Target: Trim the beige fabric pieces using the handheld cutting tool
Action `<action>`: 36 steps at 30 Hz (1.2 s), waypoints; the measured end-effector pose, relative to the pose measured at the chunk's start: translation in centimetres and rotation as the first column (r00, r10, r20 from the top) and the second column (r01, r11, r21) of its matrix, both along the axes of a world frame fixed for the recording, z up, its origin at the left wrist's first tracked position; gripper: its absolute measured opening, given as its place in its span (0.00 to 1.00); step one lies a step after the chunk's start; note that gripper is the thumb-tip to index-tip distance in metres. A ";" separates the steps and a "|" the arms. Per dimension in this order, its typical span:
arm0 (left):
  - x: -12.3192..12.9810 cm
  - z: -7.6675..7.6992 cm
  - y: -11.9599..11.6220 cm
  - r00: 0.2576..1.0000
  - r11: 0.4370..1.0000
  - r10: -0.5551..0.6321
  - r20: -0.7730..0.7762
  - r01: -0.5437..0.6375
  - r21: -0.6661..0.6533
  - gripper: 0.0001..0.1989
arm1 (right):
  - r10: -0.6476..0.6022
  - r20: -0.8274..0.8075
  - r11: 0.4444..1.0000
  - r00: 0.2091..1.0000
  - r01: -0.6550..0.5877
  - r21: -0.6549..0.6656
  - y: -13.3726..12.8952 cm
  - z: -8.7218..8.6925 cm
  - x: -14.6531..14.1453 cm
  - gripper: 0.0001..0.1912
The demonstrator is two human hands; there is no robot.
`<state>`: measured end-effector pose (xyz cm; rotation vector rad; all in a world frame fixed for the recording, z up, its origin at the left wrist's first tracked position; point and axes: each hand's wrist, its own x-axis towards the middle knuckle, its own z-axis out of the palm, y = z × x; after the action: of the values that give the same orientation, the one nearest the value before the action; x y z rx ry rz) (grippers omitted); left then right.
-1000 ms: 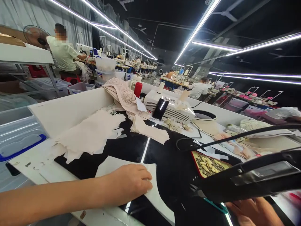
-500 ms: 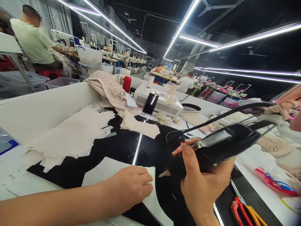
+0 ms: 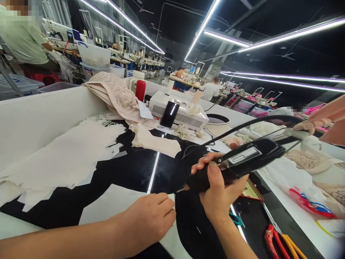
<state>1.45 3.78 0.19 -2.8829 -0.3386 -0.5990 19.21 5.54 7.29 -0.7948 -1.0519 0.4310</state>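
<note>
My left hand (image 3: 153, 216) is closed at the right edge of a white sheet (image 3: 107, 205), its fingers pinching that edge on the glossy black surface (image 3: 129, 172). My right hand (image 3: 219, 190) is wrapped round a black handheld tool (image 3: 250, 158) with a silver plate on its side. A black cable runs from the tool's upper right end. The tool's lower left end points toward the sheet's right edge, close to my left fingers; its tip is partly hidden.
Pale cut pieces (image 3: 61, 154) lie at the left, and a phone (image 3: 169, 114) leans on a white box (image 3: 185, 108). Red-handled scissors (image 3: 272, 237) and teal snips (image 3: 236, 218) lie at the right. A co-worker (image 3: 23, 36) sits at the far left.
The view has shifted slightly. My right hand and the tool have moved a little left toward the sheet's edge, uncovering the teal snips and a red-rimmed tray. My left hand stays on the sheet.
</note>
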 end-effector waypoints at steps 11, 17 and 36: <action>0.1 -0.3 0.0 0.993 1.000 -0.001 0.116 -0.001 0.017 0.11 | 0.089 -0.055 0.996 0.994 -0.090 -0.007 0.1 -0.1 0.1 0.24; 0.1 -0.7 0.0 0.990 0.999 -0.002 0.142 -0.003 0.040 0.11 | 0.086 -0.039 0.996 0.996 -0.087 -0.029 -0.1 0.0 0.1 0.19; 0.2 -1.6 0.0 0.969 0.999 0.045 0.244 -0.046 -0.002 0.10 | 0.189 -0.053 0.981 0.981 -0.187 0.051 0.0 -0.6 0.0 0.23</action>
<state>1.67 3.83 -1.37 -2.7921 -0.4353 -0.9486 19.20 5.55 6.71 -0.6406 -1.0835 0.5851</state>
